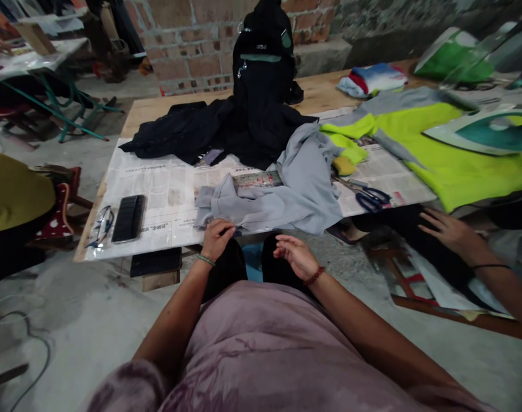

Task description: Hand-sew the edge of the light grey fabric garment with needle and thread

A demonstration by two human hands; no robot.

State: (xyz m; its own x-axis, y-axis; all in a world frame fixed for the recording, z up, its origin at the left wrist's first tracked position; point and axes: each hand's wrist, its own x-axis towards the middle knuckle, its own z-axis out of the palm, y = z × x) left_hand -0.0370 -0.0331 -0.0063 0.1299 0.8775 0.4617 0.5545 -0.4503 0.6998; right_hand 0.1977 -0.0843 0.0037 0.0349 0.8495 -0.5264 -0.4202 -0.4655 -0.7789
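A grey garment [303,171] lies crumpled along the front edge of the newspaper-covered table [158,171]. My left hand [218,237] is at that edge, right beside the garment's near side. Its thumb and fingers are curled together in a pinch, and whatever is between them, if anything, is too small to make out. Above my lap, just off the table edge, my right hand [298,257] is held palm inward with loosely bent, parted fingers and nothing in them. Scissors [370,197] with dark blue handles rest to the right of the garment.
Left on the table are a black phone [128,218] and glasses [103,226]. Black clothing [183,131] and a black backpack [263,57] stand behind. An iron [486,130] sits on a yellow-green garment [449,166]. A co-worker's hand [455,232] reaches in from the right.
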